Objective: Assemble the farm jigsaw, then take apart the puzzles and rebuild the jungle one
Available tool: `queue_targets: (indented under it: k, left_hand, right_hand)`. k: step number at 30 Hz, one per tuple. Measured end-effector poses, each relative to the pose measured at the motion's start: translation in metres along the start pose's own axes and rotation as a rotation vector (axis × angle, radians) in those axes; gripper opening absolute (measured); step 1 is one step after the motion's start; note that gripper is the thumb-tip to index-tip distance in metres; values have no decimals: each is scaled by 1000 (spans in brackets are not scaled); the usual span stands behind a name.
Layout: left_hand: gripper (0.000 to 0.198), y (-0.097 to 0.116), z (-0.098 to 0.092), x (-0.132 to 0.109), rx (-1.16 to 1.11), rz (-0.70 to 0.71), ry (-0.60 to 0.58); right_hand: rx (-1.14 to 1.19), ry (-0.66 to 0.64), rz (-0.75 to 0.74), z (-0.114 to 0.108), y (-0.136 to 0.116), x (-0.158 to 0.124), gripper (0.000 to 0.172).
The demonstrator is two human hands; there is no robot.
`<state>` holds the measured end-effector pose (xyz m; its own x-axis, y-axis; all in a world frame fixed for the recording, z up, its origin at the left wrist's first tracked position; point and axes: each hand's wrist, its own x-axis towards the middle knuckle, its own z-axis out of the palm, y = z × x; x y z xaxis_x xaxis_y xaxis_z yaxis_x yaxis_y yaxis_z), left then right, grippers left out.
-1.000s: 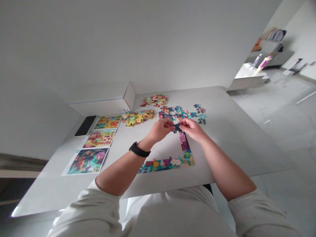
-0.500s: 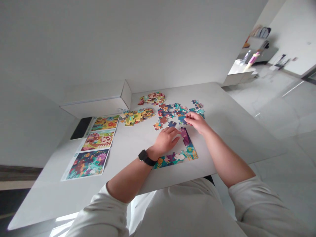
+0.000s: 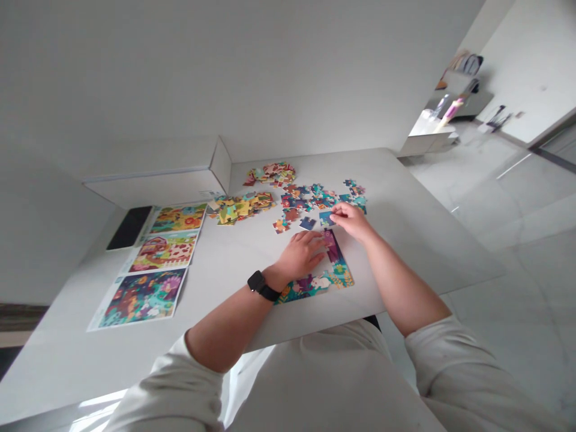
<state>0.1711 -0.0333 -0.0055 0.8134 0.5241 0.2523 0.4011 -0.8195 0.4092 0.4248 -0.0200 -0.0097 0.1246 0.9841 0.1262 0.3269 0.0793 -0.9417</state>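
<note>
An L-shaped strip of joined puzzle pieces (image 3: 335, 273) lies on the white table (image 3: 216, 270) in front of me. My left hand (image 3: 300, 255), a black watch on its wrist, rests flat on the table with fingers stretched out, touching the strip's upright part. My right hand (image 3: 353, 219) pinches a blue puzzle piece (image 3: 327, 219) just above the strip's top end. Loose dark and teal pieces (image 3: 315, 201) lie scattered right behind both hands.
A yellow pile of pieces (image 3: 238, 208) and a reddish pile (image 3: 270, 173) lie further back. Three picture sheets (image 3: 157, 255) lie at the left beside a black phone (image 3: 129, 227). A white box (image 3: 157, 174) stands against the wall. The table's edge runs close on the right.
My hands came apart from a shared pinch. The left hand dropped flat onto the table by the strip; the right hand stayed near the loose pieces, holding a piece.
</note>
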Motion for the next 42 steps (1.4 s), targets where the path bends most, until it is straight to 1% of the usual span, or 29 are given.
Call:
queue_targets:
  k: [4, 7, 13, 17, 21, 27, 33, 37, 42]
  left_hand:
    - [40, 0, 1, 0, 35, -14, 32]
    - [42, -1, 2, 0, 57, -18, 19]
    - [49, -4, 6, 2, 79, -72, -58]
    - [50, -3, 8, 5, 88, -86, -60]
    - [50, -1, 8, 7, 100, -100, -70]
    - [50, 1, 9, 8, 113, -114, -67]
    - [51, 0, 10, 8, 116, -113, -64]
    - [52, 0, 10, 8, 115, -116, -71]
    - [54, 1, 10, 8, 131, -117, -87]
  right_hand:
    - [-138, -3, -29, 3, 10, 1, 22]
    - [-233, 1, -13, 5, 11, 1, 17]
    - [-409, 24, -4, 7, 4, -2, 12]
    - [-551, 55, -1, 10, -2, -5, 11]
    - [-644, 72, -16, 15, -5, -5, 13]
    - [-715, 65, -31, 19, -3, -3, 13]
    - [-749, 54, -74, 15, -6, -6, 25]
    - [-708, -4, -129, 9, -10, -7, 17]
    - [-717, -47, -117, 8, -9, -7, 15]
